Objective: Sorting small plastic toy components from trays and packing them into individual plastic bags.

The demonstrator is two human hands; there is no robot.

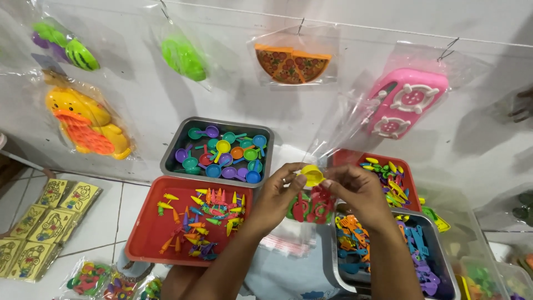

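Far left, floor: a spread of square yellow cardboard picture cards (47, 214) on white tile, with small clear packets of mixed coloured toy pieces (91, 278) in front of them.
Far left, wall: a bagged yellow duck-shaped plastic toy with an orange grid (89, 123); above it a bag of green and purple plastic toy vegetables (62, 44).
Upper wall, centre-left: a bagged bright green plastic toy (184, 58), hung from a hook.
Grey tray: a rectangular grey metal tray (183, 139) filled with small round plastic toy pans in blue, purple, teal, yellow and orange.
Red tray: a flat rectangular red plastic tray (147, 236), just in front of the grey one, bearing tiny plastic carrots and similar pieces in many colours.
Upper wall, centre: a bagged orange plastic pizza toy (291, 64).
Left hand: left hand (277, 194), fingertips pinched on the left edge of the cup.
Item held: a small yellow plastic toy cup (312, 175), between both hands, above the gap between the trays, at the mouth of a clear cellophane bag (344, 125) rising up and right.
Right hand: right hand (358, 191), thumb and forefinger pinched at the cup's right side and the bag's mouth.
Beneath the hands: red and green plastic toy pieces (311, 208); a stack of clear bags (286, 244).
Upper wall, right: a bagged pink plastic toy stove (408, 103).
Right trays: a second red plastic tray (408, 166) of yellow and green pieces; a grey metal tray (444, 261) of orange, blue and purple toy utensils.
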